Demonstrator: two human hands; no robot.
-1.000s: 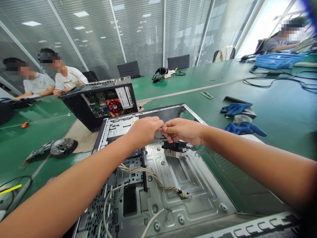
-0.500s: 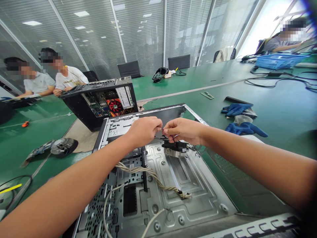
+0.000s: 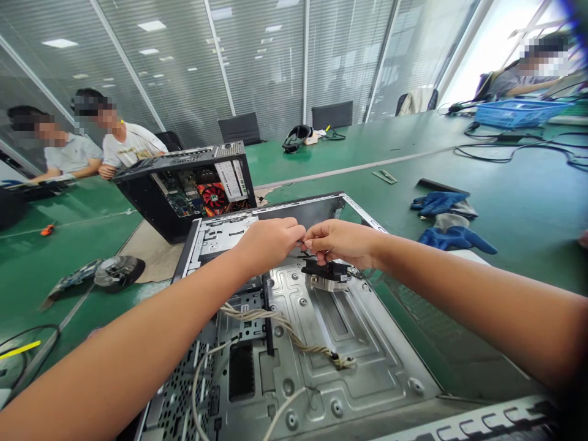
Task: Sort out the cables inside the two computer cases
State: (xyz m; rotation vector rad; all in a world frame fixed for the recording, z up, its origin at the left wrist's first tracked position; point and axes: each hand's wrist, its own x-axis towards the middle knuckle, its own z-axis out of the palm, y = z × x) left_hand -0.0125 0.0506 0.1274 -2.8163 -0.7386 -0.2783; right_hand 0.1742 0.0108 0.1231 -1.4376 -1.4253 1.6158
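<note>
I'm pinching thin wire (image 3: 301, 255) with left hand (image 3: 271, 242), right hand (image 3: 342, 242); fan (image 3: 327, 269) showing black top, ridged silver base; metal case (image 3: 381, 346) gleaming.

Office meeting room serving as computer workshop: glass partition (image 3: 184, 67) with blinds (image 3: 264, 92) along top; long green table (image 3: 427, 131); black chairs (image 3: 331, 114) upper centre; opened computer case (image 3: 365, 355) lower centre, second case (image 3: 188, 190) left of centre.

Daylight blazing through the window (image 3: 493, 27), top right, blown white! Soft sheen across the table (image 3: 432, 131), purple fringing in that corner, darkness at lower right.
</note>
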